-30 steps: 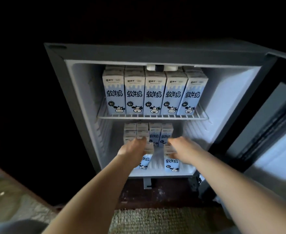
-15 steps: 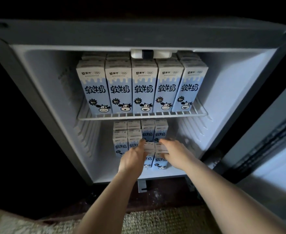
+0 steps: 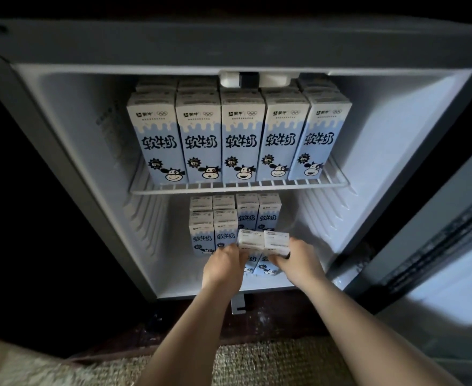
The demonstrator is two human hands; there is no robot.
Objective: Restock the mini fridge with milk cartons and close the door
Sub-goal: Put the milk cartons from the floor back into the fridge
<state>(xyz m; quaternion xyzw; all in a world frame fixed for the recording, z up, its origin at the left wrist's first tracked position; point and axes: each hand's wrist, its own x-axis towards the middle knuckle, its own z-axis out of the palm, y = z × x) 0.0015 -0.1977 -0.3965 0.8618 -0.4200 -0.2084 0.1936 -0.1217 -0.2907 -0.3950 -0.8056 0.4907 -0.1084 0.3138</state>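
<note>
Got the left grip [image 3: 223,263] curled round one carton [image 3: 250,240] and the right grip [image 3: 298,260] round a second carton [image 3: 277,240], the pair touching side by side at the front of the lower compartment of the fridge [image 3: 70,115], just ahead of the back cartons [image 3: 258,215] standing there. Seeing a wire shelf [image 3: 240,188] up top with a front row [image 3: 243,140] of five upright, more behind, plus the door [image 3: 452,246] open on the right.
</note>
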